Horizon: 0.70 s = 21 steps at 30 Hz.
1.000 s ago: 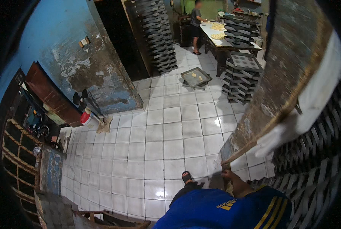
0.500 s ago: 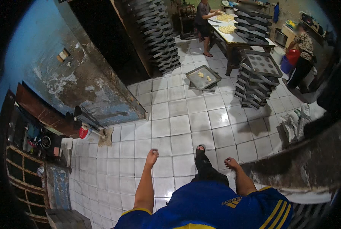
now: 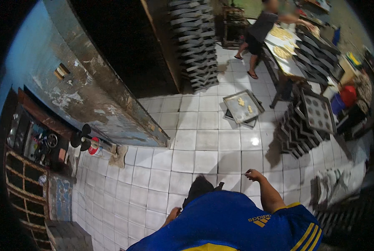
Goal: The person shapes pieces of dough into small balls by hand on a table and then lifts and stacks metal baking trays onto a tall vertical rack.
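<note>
My right hand (image 3: 254, 175) hangs over the tiled floor at my right side. Its fingers are loosely bent and apart, and nothing shows in them. Low by my left hip is my left hand (image 3: 174, 213), partly cut off by my blue shirt (image 3: 220, 219); its fingers are mostly hidden. Neither hand touches any object that I can see. Ahead on the floor, a square metal tray (image 3: 238, 113) with a few pale dough pieces (image 3: 241, 101) rests askew on another tray.
Stacked baking trays (image 3: 302, 129) stand ahead right, a tall stack (image 3: 194, 46) by the dark doorway. A person (image 3: 260, 31) reaches across the dough table (image 3: 293, 65); another person (image 3: 364, 90) is farther right. White sacks (image 3: 339, 184) lie right; a fan (image 3: 85, 138) stands left.
My left hand has swung back from ahead of me to my hip. My view has turned left, and the trays appear closer. The person at the table now stretches an arm toward the tray stack.
</note>
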### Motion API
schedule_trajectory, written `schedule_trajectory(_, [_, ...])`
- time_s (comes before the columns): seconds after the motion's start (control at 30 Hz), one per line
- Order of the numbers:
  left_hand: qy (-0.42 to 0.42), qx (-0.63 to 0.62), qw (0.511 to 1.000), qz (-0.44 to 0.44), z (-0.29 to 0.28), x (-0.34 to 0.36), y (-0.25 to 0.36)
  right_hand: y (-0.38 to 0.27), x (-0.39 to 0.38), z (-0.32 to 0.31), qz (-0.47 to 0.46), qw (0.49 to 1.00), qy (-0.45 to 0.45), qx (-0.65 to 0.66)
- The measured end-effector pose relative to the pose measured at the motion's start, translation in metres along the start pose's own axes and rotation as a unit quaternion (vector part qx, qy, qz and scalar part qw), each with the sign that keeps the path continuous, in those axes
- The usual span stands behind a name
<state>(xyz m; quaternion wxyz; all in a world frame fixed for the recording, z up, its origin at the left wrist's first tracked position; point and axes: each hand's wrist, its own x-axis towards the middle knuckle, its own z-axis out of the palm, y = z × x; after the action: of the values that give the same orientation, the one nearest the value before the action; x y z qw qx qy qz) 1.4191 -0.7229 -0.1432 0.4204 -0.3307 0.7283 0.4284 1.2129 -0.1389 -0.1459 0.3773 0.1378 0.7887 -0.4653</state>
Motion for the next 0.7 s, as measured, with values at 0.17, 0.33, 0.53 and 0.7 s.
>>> schedule_trajectory(0.17, [0.013, -0.098, 0.991, -0.09, -0.017, 0.027, 0.026, -0.036, 0.088, -0.074, 0.01, 0.996, 0.064, 0.065])
schedule_trajectory(0.33, [0.006, -0.127, 0.99, -0.056, -0.063, 0.1, 0.123, -0.036, 0.153, -0.089, 0.052, 0.995, 0.049, 0.07])
schedule_trajectory(0.53, [0.008, 0.013, 0.988, 0.154, -0.169, 0.261, 0.375, -0.098, 0.269, -0.12, -0.147, 0.966, 0.166, -0.13])
schedule_trajectory(0.7, [0.073, -0.099, 0.962, 0.244, -0.254, 0.269, 0.548, -0.268, 0.283, -0.098, -0.065, 0.991, 0.114, -0.002])
